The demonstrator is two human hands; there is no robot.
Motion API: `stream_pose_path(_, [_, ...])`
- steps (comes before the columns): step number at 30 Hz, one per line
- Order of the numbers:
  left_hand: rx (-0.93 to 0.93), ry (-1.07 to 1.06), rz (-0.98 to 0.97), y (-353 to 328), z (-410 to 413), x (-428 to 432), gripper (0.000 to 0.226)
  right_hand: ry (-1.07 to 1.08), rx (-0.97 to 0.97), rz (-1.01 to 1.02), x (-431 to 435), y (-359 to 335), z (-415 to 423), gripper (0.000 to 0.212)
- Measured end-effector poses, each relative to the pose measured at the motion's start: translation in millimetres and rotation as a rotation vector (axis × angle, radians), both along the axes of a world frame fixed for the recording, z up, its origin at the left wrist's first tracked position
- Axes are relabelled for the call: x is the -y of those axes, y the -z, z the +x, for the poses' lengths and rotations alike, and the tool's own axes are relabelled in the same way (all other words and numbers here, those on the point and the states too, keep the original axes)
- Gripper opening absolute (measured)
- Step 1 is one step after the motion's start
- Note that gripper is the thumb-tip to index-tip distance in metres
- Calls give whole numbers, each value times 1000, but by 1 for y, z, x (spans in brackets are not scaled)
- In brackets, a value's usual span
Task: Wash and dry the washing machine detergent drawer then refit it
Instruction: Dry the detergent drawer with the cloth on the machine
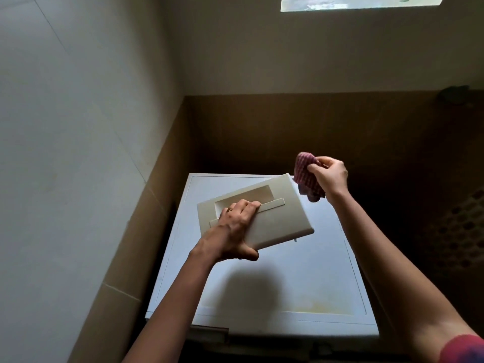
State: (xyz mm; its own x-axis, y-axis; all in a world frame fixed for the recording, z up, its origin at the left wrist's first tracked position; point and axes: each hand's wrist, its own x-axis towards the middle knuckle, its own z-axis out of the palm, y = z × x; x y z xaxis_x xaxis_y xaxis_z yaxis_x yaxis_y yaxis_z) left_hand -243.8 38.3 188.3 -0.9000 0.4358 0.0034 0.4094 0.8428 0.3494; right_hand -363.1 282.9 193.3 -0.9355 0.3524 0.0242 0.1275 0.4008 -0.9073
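The left hand point(235, 224) holds the drawer point(277, 216) tilted in the air above the washer point(301, 284), fingers curled over its front face and thumb under the lower edge. The right hand point(331, 176) pinches a bunched red cloth point(306, 176), just beside the drawer's upper right corner

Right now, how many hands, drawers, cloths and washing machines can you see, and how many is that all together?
Hands: 2, the left hand and the right hand
Drawers: 1, the cream drawer
Cloths: 1, the pink cloth
Washing machines: 1, the white washing machine
Total: 5
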Motion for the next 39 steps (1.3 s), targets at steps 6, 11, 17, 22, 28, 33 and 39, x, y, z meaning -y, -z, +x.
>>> stream_pose_path(6, [-2, 42, -123, 3, -6, -11, 108, -342, -236, 369, 14, -26, 21, 27])
stream_pose_path(11, [-8, 44, -175, 9, -8, -16, 102, -570, -252, 539, 26, -2, 42, 21])
stream_pose_path(17, [61, -64, -83, 17, -10, -13, 102, -672, -199, 555, 34, 10, 72, 21])
stream_pose_path(22, [101, -130, -32, 23, -12, -5, 103, -669, -158, 517, 32, 21, 103, 22])
stream_pose_path(28, [151, -140, 32, 25, -16, -8, 100, -686, -230, 513, 66, 31, 130, 21])
stream_pose_path(33, [128, -136, 38, 30, -16, -4, 100, -622, -212, 537, 67, 32, 122, 20])
stream_pose_path(39, [-42, -186, -209, 31, -11, 3, 103, -460, -6, 591, 51, 20, 97, 26])
